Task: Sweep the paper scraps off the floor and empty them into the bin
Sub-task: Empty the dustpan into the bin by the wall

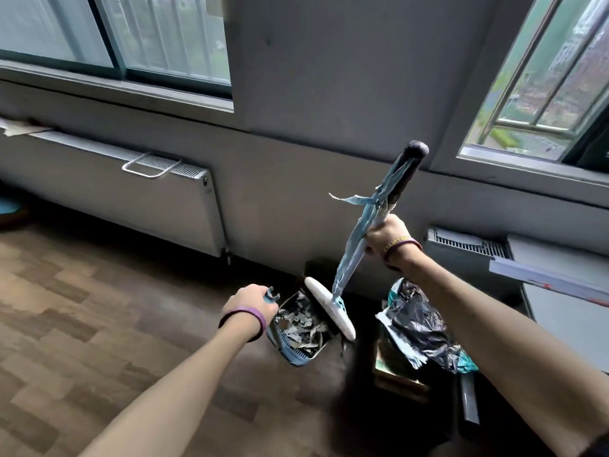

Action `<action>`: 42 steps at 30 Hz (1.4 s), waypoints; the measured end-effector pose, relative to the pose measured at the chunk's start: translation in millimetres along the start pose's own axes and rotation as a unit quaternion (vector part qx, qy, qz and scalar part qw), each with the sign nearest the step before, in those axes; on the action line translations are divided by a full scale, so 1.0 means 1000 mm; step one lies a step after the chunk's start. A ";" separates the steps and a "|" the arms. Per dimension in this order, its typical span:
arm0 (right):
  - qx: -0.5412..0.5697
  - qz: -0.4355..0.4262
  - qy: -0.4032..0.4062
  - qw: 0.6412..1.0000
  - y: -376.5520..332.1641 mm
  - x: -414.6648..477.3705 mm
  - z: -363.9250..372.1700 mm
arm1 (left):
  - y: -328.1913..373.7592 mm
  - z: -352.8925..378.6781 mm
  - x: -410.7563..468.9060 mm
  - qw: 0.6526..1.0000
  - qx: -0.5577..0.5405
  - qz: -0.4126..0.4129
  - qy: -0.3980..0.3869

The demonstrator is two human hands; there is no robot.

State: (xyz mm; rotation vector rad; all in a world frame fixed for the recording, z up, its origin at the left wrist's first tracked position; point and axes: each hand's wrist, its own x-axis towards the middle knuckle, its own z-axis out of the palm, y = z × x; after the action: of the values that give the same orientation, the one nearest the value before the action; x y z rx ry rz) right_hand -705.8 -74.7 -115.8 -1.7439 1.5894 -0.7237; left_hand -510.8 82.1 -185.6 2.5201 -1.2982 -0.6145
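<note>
My left hand [252, 303] grips the handle of a blue-grey dustpan [296, 352] held above the floor. The pan is filled with torn paper scraps [301, 324]. My right hand [387, 237] is closed around the broom handle [372, 214], which is wrapped in pale blue strips and tilts up to the right. The white broom head [329, 306] rests at the far edge of the dustpan. To the right stands the bin, lined with a black and teal bag [418, 324], partly hidden behind my right forearm.
A white radiator [131, 199] runs along the grey wall on the left, a second radiator [468, 245] sits on the right. Wood-pattern flooring [82, 308] stretches to the left. A white board edge [543, 278] juts in from the right.
</note>
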 end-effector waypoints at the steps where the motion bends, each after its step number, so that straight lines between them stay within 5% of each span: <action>1: 0.005 0.006 0.006 1.000 -0.003 0.012 0.003 | 0.002 -0.007 0.015 1.000 0.004 0.004 0.001; 12: 0.042 0.047 0.076 0.995 -0.006 0.130 0.019 | 0.056 -0.032 0.154 0.996 0.067 0.053 0.004; 26: 0.041 0.083 0.053 0.994 0.040 0.275 0.012 | 0.132 0.016 0.269 0.984 0.152 0.084 -0.042; 42: -0.032 0.098 0.049 0.993 0.049 0.304 0.033 | 0.147 0.066 0.313 0.891 0.345 0.257 -0.142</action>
State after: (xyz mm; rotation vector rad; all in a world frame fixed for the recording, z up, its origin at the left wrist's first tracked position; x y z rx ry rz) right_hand -678.8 -375.5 -184.5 -1.5894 1.8389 -0.6769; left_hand -485.2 -259.4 -265.8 2.4081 -2.5585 -0.4552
